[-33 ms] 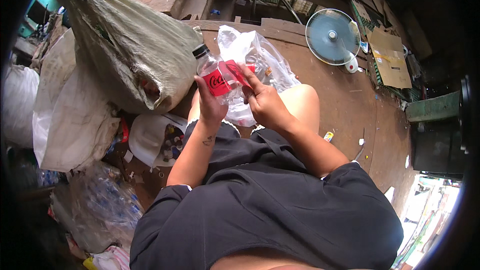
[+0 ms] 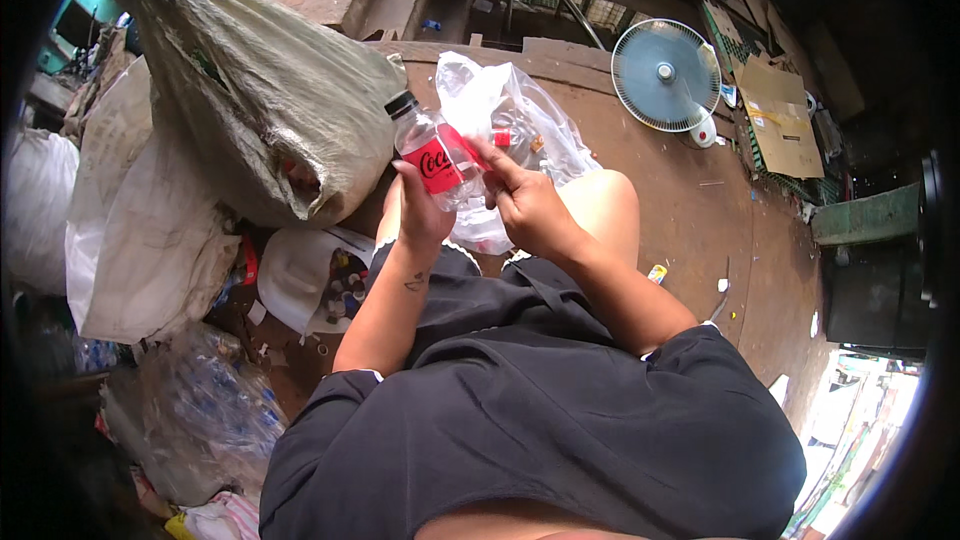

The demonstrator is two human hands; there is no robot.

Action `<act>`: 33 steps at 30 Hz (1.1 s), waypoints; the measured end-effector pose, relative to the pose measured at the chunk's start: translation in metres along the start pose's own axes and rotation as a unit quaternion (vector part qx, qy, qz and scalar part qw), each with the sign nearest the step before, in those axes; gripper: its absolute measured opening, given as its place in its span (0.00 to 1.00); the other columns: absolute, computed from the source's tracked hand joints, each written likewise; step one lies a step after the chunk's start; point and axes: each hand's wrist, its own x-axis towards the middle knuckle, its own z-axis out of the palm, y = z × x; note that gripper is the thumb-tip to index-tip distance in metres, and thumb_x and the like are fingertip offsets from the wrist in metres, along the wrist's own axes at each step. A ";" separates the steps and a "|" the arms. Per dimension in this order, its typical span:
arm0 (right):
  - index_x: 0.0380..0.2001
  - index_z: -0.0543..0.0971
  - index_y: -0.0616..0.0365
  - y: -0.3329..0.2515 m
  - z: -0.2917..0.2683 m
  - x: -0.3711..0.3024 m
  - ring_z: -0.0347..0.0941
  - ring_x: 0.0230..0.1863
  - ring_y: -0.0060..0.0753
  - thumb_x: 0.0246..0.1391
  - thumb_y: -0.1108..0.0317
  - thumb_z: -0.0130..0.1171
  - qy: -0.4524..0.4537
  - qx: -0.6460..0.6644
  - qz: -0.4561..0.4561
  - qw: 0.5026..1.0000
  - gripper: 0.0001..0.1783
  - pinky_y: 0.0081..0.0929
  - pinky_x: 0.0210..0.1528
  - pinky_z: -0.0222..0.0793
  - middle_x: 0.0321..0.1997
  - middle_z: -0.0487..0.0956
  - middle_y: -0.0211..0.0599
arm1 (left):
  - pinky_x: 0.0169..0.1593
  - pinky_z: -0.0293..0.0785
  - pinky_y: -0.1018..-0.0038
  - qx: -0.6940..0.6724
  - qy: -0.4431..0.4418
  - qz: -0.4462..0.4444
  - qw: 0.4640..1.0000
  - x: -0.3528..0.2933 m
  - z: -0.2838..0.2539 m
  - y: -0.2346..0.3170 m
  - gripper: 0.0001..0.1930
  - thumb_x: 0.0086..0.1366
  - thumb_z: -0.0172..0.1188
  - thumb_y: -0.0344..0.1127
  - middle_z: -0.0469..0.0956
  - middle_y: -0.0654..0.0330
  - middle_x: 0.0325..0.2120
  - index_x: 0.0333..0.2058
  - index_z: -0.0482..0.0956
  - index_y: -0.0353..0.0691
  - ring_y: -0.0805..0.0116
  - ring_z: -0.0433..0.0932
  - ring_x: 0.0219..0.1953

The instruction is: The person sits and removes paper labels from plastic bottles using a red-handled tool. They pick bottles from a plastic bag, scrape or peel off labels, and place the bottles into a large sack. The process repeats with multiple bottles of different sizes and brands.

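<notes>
My left hand (image 2: pixel 426 212) is closed around the lower part of a clear plastic bottle (image 2: pixel 415 127). The bottle leans, its black cap (image 2: pixel 401 104) up and to the left. A red label (image 2: pixel 434 164) with black lettering wraps its middle. My right hand (image 2: pixel 532 202) pinches the right-hand edge of that label between thumb and fingers, close against the bottle. Behind the hands, between my knees, lies a white plastic bag (image 2: pixel 468 83) with clear bottles (image 2: pixel 518 127) in it, one showing a red label.
Large filled sacks (image 2: pixel 270 90) stand close on my left. Beside my left leg is a white tub (image 2: pixel 290 275) holding bottle caps. An electric fan (image 2: pixel 666 72) stands at the far right, near flattened cardboard (image 2: pixel 778 115). Small scraps lie on the brown floor (image 2: pixel 700 225).
The label's right edge, held out from the bottle before, now sits nearer to it. My right fingertips have shifted slightly left and down; my left hand keeps its hold.
</notes>
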 end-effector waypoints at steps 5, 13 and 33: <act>0.57 0.65 0.53 0.004 -0.008 0.007 0.59 0.27 0.18 0.52 0.81 0.40 0.018 0.104 -0.002 0.994 0.27 0.14 0.34 0.61 0.25 0.68 0.27 | 0.53 0.67 0.63 0.041 0.049 -0.133 0.989 0.009 0.010 0.017 0.36 0.52 0.59 0.41 0.66 0.56 0.51 0.58 0.55 0.43 0.61 0.70 0.50; 0.55 0.66 0.58 0.042 -0.009 0.014 0.66 0.31 0.17 0.58 0.72 0.43 0.005 0.116 0.067 0.991 0.20 0.18 0.37 0.65 0.35 0.75 0.33 | 0.52 0.67 0.51 -0.180 -0.162 -0.227 0.943 0.008 0.001 0.021 0.47 0.47 0.63 0.51 0.65 0.45 0.50 0.61 0.47 0.46 0.51 0.73 0.44; 0.35 0.73 0.62 0.017 -0.009 0.003 0.66 0.21 0.41 0.56 0.69 0.46 -0.010 0.004 0.042 0.999 0.09 0.31 0.27 0.62 0.21 0.71 0.50 | 0.39 0.72 0.70 0.125 0.217 -0.069 0.966 0.010 0.004 0.001 0.37 0.58 0.34 0.70 0.72 0.60 0.36 0.48 0.65 0.41 0.69 0.73 0.38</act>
